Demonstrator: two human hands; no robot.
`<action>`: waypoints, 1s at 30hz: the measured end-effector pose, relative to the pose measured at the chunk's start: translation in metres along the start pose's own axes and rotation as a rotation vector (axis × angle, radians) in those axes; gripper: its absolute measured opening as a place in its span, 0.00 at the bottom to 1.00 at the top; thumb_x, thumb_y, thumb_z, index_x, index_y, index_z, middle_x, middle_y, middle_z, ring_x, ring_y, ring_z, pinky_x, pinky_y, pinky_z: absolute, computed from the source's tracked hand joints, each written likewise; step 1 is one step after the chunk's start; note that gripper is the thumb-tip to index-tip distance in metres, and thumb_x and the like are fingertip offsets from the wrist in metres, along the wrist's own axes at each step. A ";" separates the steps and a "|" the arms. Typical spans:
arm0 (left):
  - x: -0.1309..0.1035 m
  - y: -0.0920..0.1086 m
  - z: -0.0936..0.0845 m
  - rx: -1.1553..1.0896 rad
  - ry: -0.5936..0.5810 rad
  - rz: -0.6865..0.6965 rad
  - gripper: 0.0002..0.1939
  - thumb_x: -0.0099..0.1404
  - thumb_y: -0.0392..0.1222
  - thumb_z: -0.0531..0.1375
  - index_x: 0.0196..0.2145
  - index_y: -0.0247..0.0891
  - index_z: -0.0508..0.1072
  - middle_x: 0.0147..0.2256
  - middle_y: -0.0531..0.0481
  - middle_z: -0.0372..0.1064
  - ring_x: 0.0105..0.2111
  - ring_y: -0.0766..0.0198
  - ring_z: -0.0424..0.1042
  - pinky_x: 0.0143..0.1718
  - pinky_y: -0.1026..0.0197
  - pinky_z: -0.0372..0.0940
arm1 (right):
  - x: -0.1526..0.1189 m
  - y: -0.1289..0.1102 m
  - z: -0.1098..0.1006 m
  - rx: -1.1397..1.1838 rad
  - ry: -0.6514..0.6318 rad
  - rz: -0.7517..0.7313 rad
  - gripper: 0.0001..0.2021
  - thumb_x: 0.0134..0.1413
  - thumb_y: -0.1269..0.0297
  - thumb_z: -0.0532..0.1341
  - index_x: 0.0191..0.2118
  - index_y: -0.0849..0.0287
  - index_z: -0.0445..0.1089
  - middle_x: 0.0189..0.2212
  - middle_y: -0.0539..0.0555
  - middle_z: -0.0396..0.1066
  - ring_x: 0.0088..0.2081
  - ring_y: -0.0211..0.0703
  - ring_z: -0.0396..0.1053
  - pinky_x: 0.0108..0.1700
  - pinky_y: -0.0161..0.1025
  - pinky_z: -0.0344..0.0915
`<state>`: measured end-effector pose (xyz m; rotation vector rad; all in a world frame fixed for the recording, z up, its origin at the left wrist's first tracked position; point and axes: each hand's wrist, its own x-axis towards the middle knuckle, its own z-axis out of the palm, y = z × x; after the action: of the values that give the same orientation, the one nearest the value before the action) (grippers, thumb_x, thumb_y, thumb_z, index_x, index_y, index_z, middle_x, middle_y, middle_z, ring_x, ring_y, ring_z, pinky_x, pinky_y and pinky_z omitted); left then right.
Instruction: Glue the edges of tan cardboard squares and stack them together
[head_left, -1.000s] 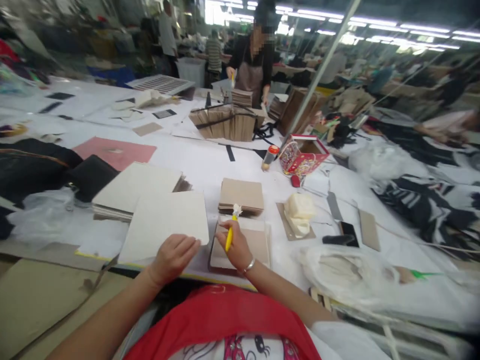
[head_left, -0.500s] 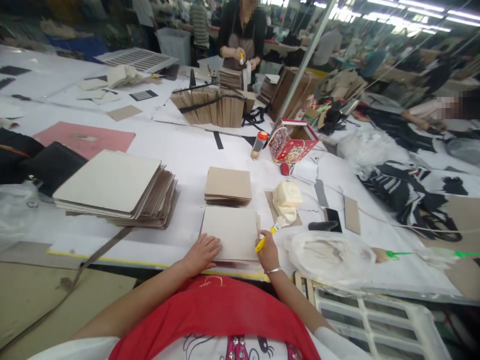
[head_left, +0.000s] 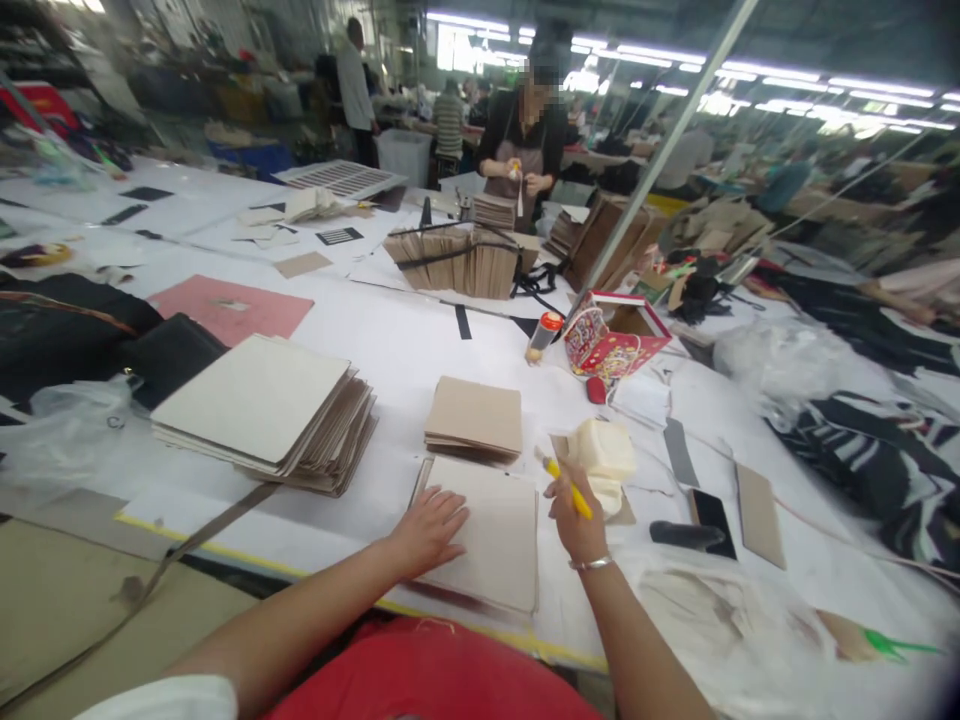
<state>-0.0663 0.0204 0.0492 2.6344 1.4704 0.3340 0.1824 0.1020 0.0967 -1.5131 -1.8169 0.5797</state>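
Left hand (head_left: pixel 429 528) now flat, fingers spread, pressing pale board (head_left: pixel 487 535) at near counter (head_left: pixel 420 340) edge. Right hand (head_left: pixel 576 515) closed round yellow brush (head_left: pixel 566 484), since half second ago lifted off board's right edge, bristles now up-left, just short of glue block (head_left: pixel 604 455). Board lies under left hand, left of right. Beyond: small brown stack (head_left: pixel 475 417); far left, big stack (head_left: pixel 262 410).

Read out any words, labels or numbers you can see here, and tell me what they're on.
None can be read.
Red patterned box: print too blurred to tell.
Small bottle with a red cap: no legible label.
Card under the left hand and brush in the right hand: no text visible.
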 end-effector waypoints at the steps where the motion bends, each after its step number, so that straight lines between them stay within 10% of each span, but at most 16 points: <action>1: 0.019 -0.005 -0.001 0.014 0.020 0.003 0.25 0.61 0.53 0.51 0.53 0.38 0.61 0.55 0.42 0.57 0.55 0.56 0.54 0.57 0.50 0.42 | 0.021 -0.011 0.005 0.124 -0.013 0.035 0.23 0.59 0.52 0.42 0.51 0.61 0.59 0.25 0.50 0.68 0.18 0.31 0.62 0.23 0.31 0.63; 7: 0.108 -0.043 0.003 0.062 -0.082 -0.152 0.31 0.59 0.52 0.52 0.57 0.35 0.54 0.59 0.40 0.49 0.57 0.50 0.48 0.56 0.46 0.43 | 0.115 -0.067 0.081 0.522 -0.287 0.254 0.17 0.49 0.53 0.55 0.39 0.61 0.66 0.24 0.51 0.69 0.19 0.32 0.63 0.23 0.31 0.64; 14: 0.110 -0.059 0.014 0.023 -0.134 -0.205 0.34 0.58 0.55 0.52 0.57 0.34 0.54 0.56 0.38 0.53 0.55 0.48 0.49 0.54 0.45 0.44 | 0.155 -0.067 0.150 0.435 -0.500 0.234 0.07 0.46 0.62 0.58 0.29 0.60 0.67 0.17 0.47 0.65 0.14 0.30 0.59 0.17 0.27 0.58; 19: 0.110 -0.061 0.017 0.027 -0.133 -0.185 0.35 0.57 0.55 0.52 0.58 0.35 0.53 0.57 0.39 0.51 0.56 0.49 0.48 0.54 0.46 0.44 | 0.198 -0.056 0.171 0.321 -0.333 0.259 0.10 0.49 0.60 0.55 0.29 0.62 0.68 0.18 0.50 0.68 0.17 0.31 0.63 0.20 0.27 0.60; 23: 0.110 -0.062 0.019 0.015 -0.116 -0.179 0.35 0.57 0.55 0.53 0.58 0.36 0.53 0.57 0.39 0.51 0.55 0.49 0.49 0.53 0.46 0.45 | 0.208 -0.037 0.160 0.222 -0.209 0.312 0.12 0.49 0.59 0.54 0.30 0.64 0.68 0.20 0.53 0.70 0.18 0.32 0.65 0.20 0.27 0.61; 30: 0.111 -0.059 0.021 0.024 -0.111 -0.195 0.33 0.56 0.53 0.54 0.56 0.38 0.56 0.57 0.40 0.52 0.55 0.49 0.50 0.52 0.47 0.46 | 0.193 0.014 0.078 0.008 -0.031 0.383 0.15 0.51 0.60 0.51 0.33 0.66 0.69 0.19 0.51 0.69 0.17 0.29 0.64 0.24 0.27 0.59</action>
<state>-0.0533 0.1462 0.0329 2.4551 1.6857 0.1500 0.1182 0.3000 0.0787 -1.8706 -1.5501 0.7923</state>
